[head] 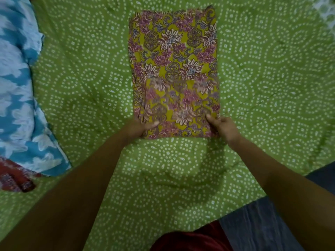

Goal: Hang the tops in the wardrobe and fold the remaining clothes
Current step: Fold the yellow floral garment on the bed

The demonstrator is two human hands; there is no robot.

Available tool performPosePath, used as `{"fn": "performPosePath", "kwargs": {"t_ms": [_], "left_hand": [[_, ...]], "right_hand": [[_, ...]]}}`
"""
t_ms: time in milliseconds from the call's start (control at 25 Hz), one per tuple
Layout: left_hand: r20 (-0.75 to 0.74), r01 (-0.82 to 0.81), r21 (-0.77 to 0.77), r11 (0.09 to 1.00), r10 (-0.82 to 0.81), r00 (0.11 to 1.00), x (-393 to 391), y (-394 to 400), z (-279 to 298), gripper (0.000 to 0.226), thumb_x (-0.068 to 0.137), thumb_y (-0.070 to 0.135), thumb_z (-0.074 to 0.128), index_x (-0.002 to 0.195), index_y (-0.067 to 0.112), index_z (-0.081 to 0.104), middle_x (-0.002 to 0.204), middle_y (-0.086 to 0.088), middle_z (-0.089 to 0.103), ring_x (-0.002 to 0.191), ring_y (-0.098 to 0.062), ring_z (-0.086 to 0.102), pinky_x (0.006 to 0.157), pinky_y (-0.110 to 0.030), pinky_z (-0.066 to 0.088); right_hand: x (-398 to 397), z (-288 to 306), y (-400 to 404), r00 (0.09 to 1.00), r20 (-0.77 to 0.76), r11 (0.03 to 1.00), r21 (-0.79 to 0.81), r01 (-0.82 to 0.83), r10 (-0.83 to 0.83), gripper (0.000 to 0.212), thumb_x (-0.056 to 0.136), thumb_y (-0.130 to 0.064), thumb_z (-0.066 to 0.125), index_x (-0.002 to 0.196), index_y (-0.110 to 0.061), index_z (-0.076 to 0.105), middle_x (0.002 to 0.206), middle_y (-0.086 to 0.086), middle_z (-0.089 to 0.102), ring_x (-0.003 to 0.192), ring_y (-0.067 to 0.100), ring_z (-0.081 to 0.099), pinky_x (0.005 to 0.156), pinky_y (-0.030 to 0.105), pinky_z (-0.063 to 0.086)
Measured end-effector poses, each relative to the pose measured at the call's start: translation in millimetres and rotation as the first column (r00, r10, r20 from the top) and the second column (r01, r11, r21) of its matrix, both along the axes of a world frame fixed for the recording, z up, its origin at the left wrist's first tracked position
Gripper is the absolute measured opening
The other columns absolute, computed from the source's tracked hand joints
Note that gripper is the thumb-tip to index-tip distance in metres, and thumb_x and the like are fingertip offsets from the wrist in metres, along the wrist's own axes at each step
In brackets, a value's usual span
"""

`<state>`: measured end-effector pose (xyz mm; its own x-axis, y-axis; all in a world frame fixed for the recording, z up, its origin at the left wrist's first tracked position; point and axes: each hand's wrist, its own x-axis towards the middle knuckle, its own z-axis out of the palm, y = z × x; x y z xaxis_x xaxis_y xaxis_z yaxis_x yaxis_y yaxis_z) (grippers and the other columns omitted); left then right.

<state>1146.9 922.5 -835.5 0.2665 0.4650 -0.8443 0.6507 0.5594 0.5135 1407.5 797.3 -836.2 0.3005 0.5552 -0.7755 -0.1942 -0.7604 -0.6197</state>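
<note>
A yellow garment with pink and white flowers (174, 57) lies flat as a long narrow strip on the green dotted bedsheet (272, 78). Its near end is turned over, showing the paler inside of the cloth. My left hand (139, 128) pinches the near left corner, thumb on top. At the near right corner my right hand (223, 128) grips the cloth the same way. Both arms reach forward from the bottom of the view.
A blue and white patterned cloth (18, 87) lies along the left edge of the bed. A dark red printed cloth (14, 176) sits below it. Grey fabric (262, 227) and a dark red cloth (190, 240) show at the bottom right.
</note>
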Motion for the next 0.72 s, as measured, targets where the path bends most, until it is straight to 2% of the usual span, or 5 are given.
{"fn": "performPosePath", "kwargs": {"t_ms": [120, 280, 360, 560, 720], "left_hand": [[0.11, 0.014, -0.06, 0.998, -0.007, 0.994, -33, -39, 14, 0.041, 0.079, 0.032, 0.074, 0.116, 0.024, 0.058, 0.12, 0.006, 0.06, 0.107, -0.011, 0.057, 0.096, -0.034, 0.045], [0.126, 0.045, -0.208, 0.977, -0.019, 0.992, -73, -89, 26, 0.071, 0.056, 0.062, 0.08, 0.113, 0.023, 0.068, 0.11, 0.009, 0.071, 0.103, -0.008, 0.066, 0.104, -0.041, 0.045], [0.07, -0.05, -0.191, 0.98, 0.064, 0.995, -68, -80, 24, 0.055, 0.068, 0.055, 0.075, 0.11, 0.019, 0.07, 0.102, 0.007, 0.073, 0.095, -0.011, 0.069, 0.1, -0.041, 0.048], [-0.11, -0.106, 0.328, 0.939, 0.149, 0.983, -22, -38, 3, 0.041, 0.076, 0.049, 0.074, 0.077, 0.009, 0.064, 0.069, 0.0, 0.061, 0.068, -0.014, 0.056, 0.067, -0.028, 0.042], [-0.067, -0.179, 0.458, 0.871, 0.234, 0.97, -16, -24, -7, 0.036, 0.077, 0.038, 0.076, 0.076, 0.006, 0.059, 0.069, -0.005, 0.059, 0.07, -0.021, 0.057, 0.068, -0.03, 0.043]], "right_hand": [[-26, 13, -51, 0.999, -0.013, 0.997, -0.062, -0.041, 0.04, 0.018, 0.091, -0.028, 0.061, 0.092, -0.011, 0.069, 0.077, -0.003, 0.074, 0.063, 0.004, 0.068, 0.058, 0.013, 0.049], [-54, 11, -96, 0.989, 0.045, 0.978, -0.165, -0.129, 0.138, 0.029, 0.083, -0.034, 0.07, 0.105, -0.016, 0.068, 0.101, 0.0, 0.072, 0.082, 0.007, 0.067, 0.075, 0.022, 0.053], [-55, 10, -85, 0.997, 0.08, 0.995, -0.102, -0.007, 0.015, 0.046, 0.073, -0.042, 0.077, 0.108, -0.014, 0.066, 0.102, 0.0, 0.072, 0.087, 0.012, 0.068, 0.08, 0.029, 0.055], [-38, 3, -23, 0.966, 0.259, 0.999, 0.038, -0.004, -0.006, 0.025, 0.079, -0.039, 0.075, 0.08, -0.023, 0.055, 0.07, -0.003, 0.065, 0.065, 0.02, 0.065, 0.058, 0.032, 0.054], [-21, -15, -12, 0.931, 0.364, 0.997, 0.067, -0.04, 0.013, 0.016, 0.082, -0.03, 0.072, 0.084, -0.016, 0.065, 0.083, 0.0, 0.069, 0.079, 0.021, 0.066, 0.076, 0.038, 0.055]]}}
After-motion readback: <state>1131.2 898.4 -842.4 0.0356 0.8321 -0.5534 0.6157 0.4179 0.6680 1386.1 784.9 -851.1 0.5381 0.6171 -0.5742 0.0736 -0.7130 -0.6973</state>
